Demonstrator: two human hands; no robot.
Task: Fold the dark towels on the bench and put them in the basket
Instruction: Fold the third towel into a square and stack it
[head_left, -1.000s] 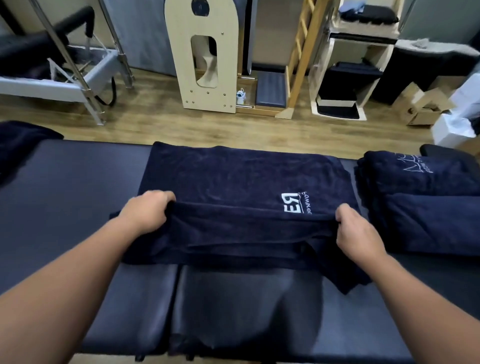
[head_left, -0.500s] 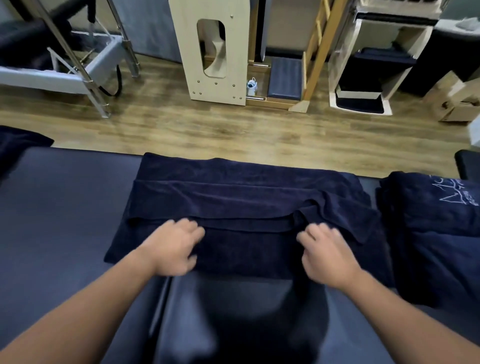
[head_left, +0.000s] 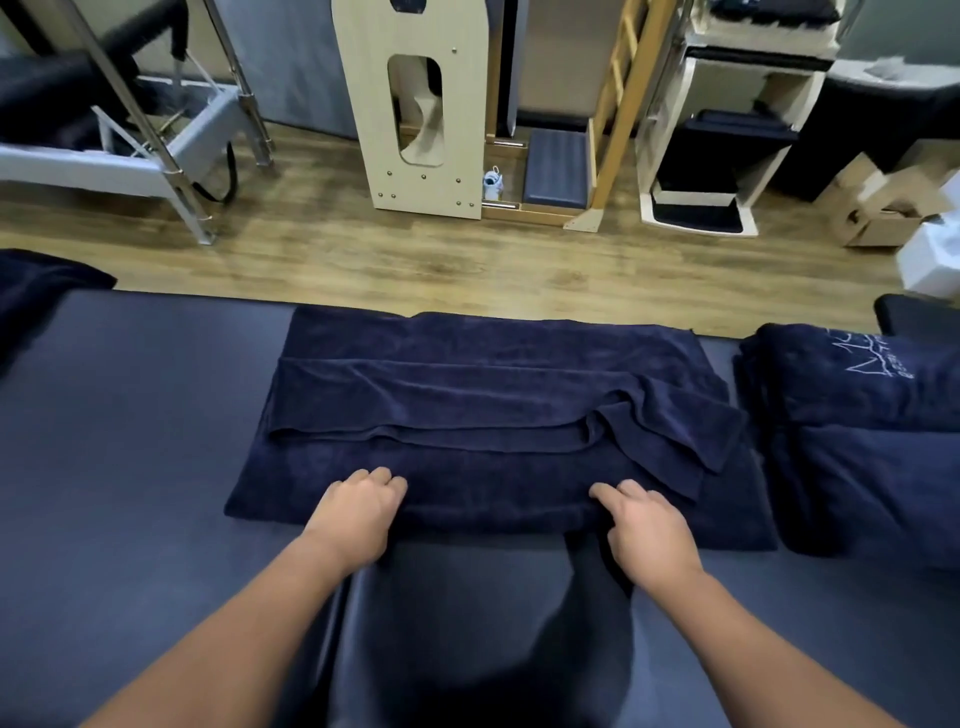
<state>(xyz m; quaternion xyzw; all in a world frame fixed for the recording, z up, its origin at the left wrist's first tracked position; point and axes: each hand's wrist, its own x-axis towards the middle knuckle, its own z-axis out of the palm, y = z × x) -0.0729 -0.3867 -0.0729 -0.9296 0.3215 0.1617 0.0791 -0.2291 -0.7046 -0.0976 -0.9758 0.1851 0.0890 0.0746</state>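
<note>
resting on one towel (head_left: 493, 405): two hands; folded stack (head_left: 857, 431) beside

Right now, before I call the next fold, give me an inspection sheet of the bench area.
Surface: dark padded bench, bare at left and near edge.
Job's things: dark towel spread mid-bench, partly folded, upper layer rumpled at right; folded towel stack to its right; basket not in view.
Clutter: another dark cloth at the bench's far left.
Hands: left hand and right hand rest on the towel's near edge, fingers relaxed.
Cables: black cable by the metal frame.
Surroundings: wood floor, wooden equipment, shelf unit, cardboard boxes.
</note>
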